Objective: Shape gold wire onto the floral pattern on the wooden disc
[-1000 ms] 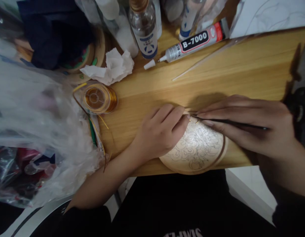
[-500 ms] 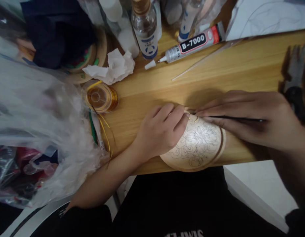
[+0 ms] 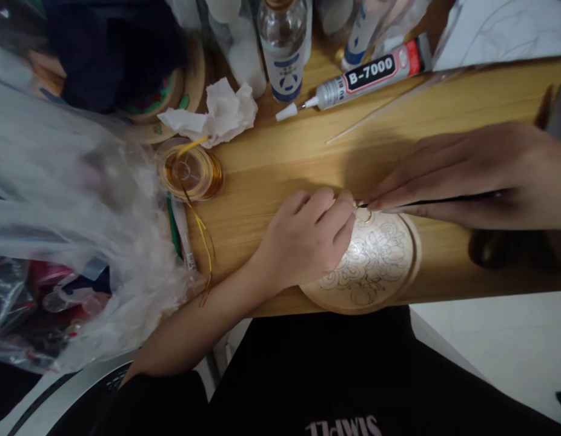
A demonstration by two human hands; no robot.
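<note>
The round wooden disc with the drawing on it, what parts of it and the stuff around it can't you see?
- Round wooden disc, head view: its left part lies under the left hand.
- Thin dark tool: its back end is hidden inside the right hand.
- Tiny gold piece at the tool tip: too small to identify.
- Bottle: top cut off by the frame edge.

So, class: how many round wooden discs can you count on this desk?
3: one wooden disc with a drawn pattern lies under the hands at the near edge; two painted discs are stacked far left, partly covered. More may be hidden.

Dim, perhaps overhead light; blurred edges.
</note>
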